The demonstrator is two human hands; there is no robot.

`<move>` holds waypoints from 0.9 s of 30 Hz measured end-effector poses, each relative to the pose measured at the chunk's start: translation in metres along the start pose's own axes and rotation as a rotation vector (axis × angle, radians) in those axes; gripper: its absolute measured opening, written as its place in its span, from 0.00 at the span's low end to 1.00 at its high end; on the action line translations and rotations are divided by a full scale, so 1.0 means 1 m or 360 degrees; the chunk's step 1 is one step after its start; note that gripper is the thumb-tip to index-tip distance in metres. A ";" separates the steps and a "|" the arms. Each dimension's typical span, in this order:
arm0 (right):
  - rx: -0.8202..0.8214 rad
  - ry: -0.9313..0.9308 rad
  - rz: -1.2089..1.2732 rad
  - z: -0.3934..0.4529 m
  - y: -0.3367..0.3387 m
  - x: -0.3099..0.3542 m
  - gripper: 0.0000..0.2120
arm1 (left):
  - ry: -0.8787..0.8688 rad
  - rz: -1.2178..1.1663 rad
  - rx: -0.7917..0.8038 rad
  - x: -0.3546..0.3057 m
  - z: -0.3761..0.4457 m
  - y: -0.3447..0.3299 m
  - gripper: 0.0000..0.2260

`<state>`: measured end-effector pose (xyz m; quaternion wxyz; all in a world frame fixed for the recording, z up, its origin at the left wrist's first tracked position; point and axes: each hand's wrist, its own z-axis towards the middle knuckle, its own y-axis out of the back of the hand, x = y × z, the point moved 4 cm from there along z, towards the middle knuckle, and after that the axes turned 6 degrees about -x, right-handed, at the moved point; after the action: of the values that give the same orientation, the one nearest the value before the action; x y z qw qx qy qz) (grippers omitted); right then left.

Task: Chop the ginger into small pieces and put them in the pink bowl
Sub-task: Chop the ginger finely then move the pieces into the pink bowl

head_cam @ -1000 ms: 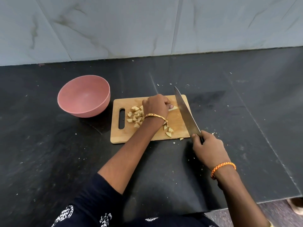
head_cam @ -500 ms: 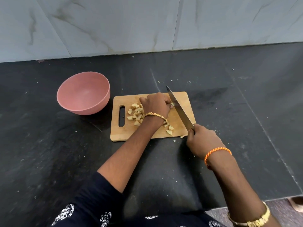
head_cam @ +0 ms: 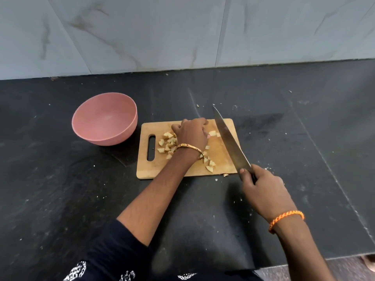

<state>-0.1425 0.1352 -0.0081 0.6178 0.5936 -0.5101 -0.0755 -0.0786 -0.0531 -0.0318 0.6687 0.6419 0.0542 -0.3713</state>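
Note:
Several small cut ginger pieces [head_cam: 167,143] lie on the left part of the wooden cutting board [head_cam: 221,157], and a few more lie near its front edge. My left hand [head_cam: 191,132] rests on the board over the pieces with its fingers curled down. What is under the fingers is hidden. Two ginger pieces [head_cam: 213,133] sit just right of the fingertips. My right hand [head_cam: 263,189] grips the handle of a long knife [head_cam: 229,138]. The blade runs along the board's right side and points away from me. The empty pink bowl [head_cam: 129,129] stands left of the board.
The board and bowl sit on a black stone counter [head_cam: 60,189] speckled with small crumbs. A grey marble-tiled wall [head_cam: 182,33] rises behind it. The counter's front edge [head_cam: 304,262] shows at the lower right. A small ginger scrap [head_cam: 225,175] lies just off the board's front edge.
The knife has swung right, away from my left fingertips, and now lies along the board's right side. My right hand has pulled back to the right. Cut pieces now show beside my left fingers.

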 end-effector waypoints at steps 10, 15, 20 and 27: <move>0.0116 0.0026 -0.0166 0.014 -0.020 0.006 0.11 | 0.0052 -0.0098 -0.0039 0.001 -0.001 0.002 0.16; 0.0273 0.0057 -0.0235 0.021 -0.012 0.012 0.12 | 0.0065 -0.0097 -0.0065 0.002 0.001 0.002 0.15; 0.0409 0.0067 -0.0266 0.021 -0.001 0.005 0.12 | 0.0044 -0.0064 -0.0075 0.001 0.004 0.002 0.14; 0.0241 -0.0032 0.0183 0.011 0.012 -0.014 0.16 | -0.0159 -0.0083 0.0085 0.001 -0.006 0.024 0.10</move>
<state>-0.1628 0.1414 -0.0081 0.5694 0.6076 -0.5537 -0.0070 -0.0625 -0.0507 -0.0136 0.6432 0.6386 0.0275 -0.4215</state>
